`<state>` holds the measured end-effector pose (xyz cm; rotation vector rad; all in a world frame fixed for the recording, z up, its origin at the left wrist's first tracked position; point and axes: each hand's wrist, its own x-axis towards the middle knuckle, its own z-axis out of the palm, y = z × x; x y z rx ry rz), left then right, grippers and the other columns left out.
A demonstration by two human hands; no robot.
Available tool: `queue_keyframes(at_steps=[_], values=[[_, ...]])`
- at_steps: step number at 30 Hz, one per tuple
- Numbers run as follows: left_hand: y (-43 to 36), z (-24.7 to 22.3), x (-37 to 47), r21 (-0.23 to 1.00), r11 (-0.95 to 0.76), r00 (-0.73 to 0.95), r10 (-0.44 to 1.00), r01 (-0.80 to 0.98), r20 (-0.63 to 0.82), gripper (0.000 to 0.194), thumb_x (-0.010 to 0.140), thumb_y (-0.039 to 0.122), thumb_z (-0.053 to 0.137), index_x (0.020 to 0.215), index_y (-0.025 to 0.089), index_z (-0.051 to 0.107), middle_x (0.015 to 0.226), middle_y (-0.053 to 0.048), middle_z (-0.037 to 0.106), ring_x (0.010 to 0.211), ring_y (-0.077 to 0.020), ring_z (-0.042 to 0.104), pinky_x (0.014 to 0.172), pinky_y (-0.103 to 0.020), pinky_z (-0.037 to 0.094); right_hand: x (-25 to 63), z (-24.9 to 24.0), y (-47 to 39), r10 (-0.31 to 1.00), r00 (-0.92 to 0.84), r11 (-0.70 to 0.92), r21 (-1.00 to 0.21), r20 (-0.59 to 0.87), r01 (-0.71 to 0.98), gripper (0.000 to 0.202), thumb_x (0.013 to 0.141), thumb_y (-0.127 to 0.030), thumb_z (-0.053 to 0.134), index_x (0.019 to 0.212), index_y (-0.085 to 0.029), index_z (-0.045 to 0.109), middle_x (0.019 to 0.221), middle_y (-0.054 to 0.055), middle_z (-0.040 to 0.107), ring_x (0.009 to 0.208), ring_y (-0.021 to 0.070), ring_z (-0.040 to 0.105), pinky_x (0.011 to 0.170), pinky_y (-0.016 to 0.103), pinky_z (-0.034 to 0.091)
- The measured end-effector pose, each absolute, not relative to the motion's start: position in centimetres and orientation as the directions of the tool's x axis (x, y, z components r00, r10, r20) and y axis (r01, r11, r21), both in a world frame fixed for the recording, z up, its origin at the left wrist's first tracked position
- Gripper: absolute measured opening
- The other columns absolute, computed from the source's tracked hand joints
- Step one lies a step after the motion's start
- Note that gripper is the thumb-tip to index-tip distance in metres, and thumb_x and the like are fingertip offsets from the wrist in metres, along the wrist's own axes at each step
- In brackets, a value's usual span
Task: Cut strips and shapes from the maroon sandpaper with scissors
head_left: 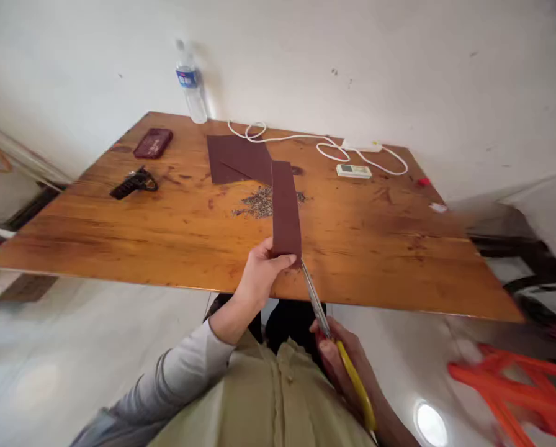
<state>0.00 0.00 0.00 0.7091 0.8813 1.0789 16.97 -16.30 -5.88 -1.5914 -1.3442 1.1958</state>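
Left hand (257, 278) has the brown strip (286, 208) pinched by its near end, right hand (347, 354) grips scissors (316, 302), tips basically at the strip's corner.

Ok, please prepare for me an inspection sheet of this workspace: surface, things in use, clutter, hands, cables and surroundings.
Surface: wooden table, dark marks in places.
Things in use: brown strip; yellow-handled scissors, tips at the strip's near right corner; brown sheets lying farther back.
Clutter: heap of dark shreds; clear plastic bottle, upright; dark red case; black item, identity unclear; white remote control.
Hands: left hand grips the strip's near end; right hand holds the scissors.
Cables: white cable, looped along the far side.
Surroundings: white wall; tiled floor; orange frame at right.
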Motion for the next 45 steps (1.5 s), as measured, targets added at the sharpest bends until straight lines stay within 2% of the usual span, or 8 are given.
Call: queue_keyframes(at_steps=[7,13,17,21,29,34,37,45], values=[[-0.3,0.1,0.1,0.83,0.348,0.218,0.935,-0.436,-0.278,0.025,0.057,0.021,0.088,0.076,0.017,0.074,0.069,0.002,0.072,0.065,-0.0128,0.065,0.067,-0.027,0.056,17.0,-6.9,-16.3,0.985,0.037,-0.169,-0.94,-0.166,0.296,0.05,0.099,-0.07,0.057,0.095,-0.02,0.067,0.064,-0.007,0.04,0.055,0.0134,0.031,0.052,0.027,0.03],[-0.1,0.2,0.1,0.804,0.368,0.188,0.93,-0.466,-0.316,0.03,0.054,0.023,0.091,0.077,0.017,0.072,0.07,0.003,0.07,0.065,-0.0123,0.064,0.068,-0.03,0.063,17.8,-6.5,-16.4,0.972,-0.041,-0.215,-0.95,-0.23,0.226,0.067,0.094,-0.082,0.057,0.114,-0.019,0.069,0.069,-0.004,0.048,0.051,0.0126,0.035,0.046,0.026,0.029],[0.4,0.2,-0.4,0.813,0.395,0.234,0.917,-0.428,-0.322,0.032,0.052,0.021,0.091,0.079,0.016,0.074,0.072,0.002,0.072,0.066,-0.0129,0.067,0.069,-0.03,0.064,18.9,-6.2,-16.0,0.965,-0.086,-0.222,-0.946,-0.248,0.237,0.061,0.096,-0.075,0.061,0.119,-0.019,0.069,0.072,-0.004,0.051,0.049,0.0114,0.036,0.045,0.025,0.033],[0.8,0.3,-0.8,0.821,0.401,0.274,0.911,-0.407,-0.309,0.032,0.052,0.021,0.091,0.078,0.015,0.074,0.071,0.001,0.071,0.065,-0.0136,0.067,0.067,-0.031,0.064,20.2,-6.4,-15.5,0.968,-0.112,-0.171,-0.917,-0.224,0.36,0.049,0.09,-0.063,0.073,0.115,-0.02,0.074,0.072,-0.002,0.057,0.057,0.0153,0.047,0.056,0.027,0.043],[1.1,0.5,-1.3,0.832,0.419,0.341,0.891,-0.364,-0.3,0.031,0.054,0.02,0.092,0.079,0.015,0.075,0.071,0.0,0.072,0.064,-0.0136,0.068,0.07,-0.032,0.064,21.8,-6.5,-15.0,0.961,-0.106,-0.174,-0.857,-0.255,0.485,0.042,0.086,-0.051,0.081,0.115,-0.02,0.078,0.069,-0.004,0.052,0.058,0.0162,0.047,0.057,0.027,0.041],[1.2,0.6,-1.3,0.827,0.418,0.339,0.893,-0.377,-0.297,0.031,0.053,0.02,0.093,0.078,0.015,0.075,0.07,0.001,0.072,0.063,-0.0129,0.067,0.069,-0.031,0.066,21.3,-6.0,-14.9,0.951,-0.111,-0.217,-0.877,-0.289,0.429,0.04,0.087,-0.048,0.078,0.115,-0.02,0.077,0.071,-0.003,0.054,0.058,0.0154,0.046,0.056,0.027,0.041],[1.2,0.6,-1.2,0.826,0.42,0.331,0.893,-0.375,-0.303,0.031,0.053,0.02,0.092,0.078,0.015,0.075,0.07,0.001,0.071,0.063,-0.0124,0.067,0.068,-0.031,0.066,21.0,-5.9,-14.9,0.945,-0.12,-0.239,-0.893,-0.304,0.382,0.041,0.091,-0.05,0.073,0.118,-0.019,0.076,0.073,-0.003,0.055,0.057,0.0145,0.044,0.054,0.026,0.041],[1.4,0.5,-1.3,0.832,0.43,0.353,0.883,-0.35,-0.308,0.031,0.054,0.019,0.092,0.08,0.015,0.075,0.071,0.002,0.07,0.065,-0.013,0.067,0.071,-0.033,0.066,21.5,-6.1,-14.7,0.968,-0.107,-0.156,-0.876,-0.228,0.457,0.054,0.09,-0.068,0.072,0.11,-0.018,0.078,0.066,-0.003,0.055,0.056,0.0159,0.045,0.054,0.027,0.043]])
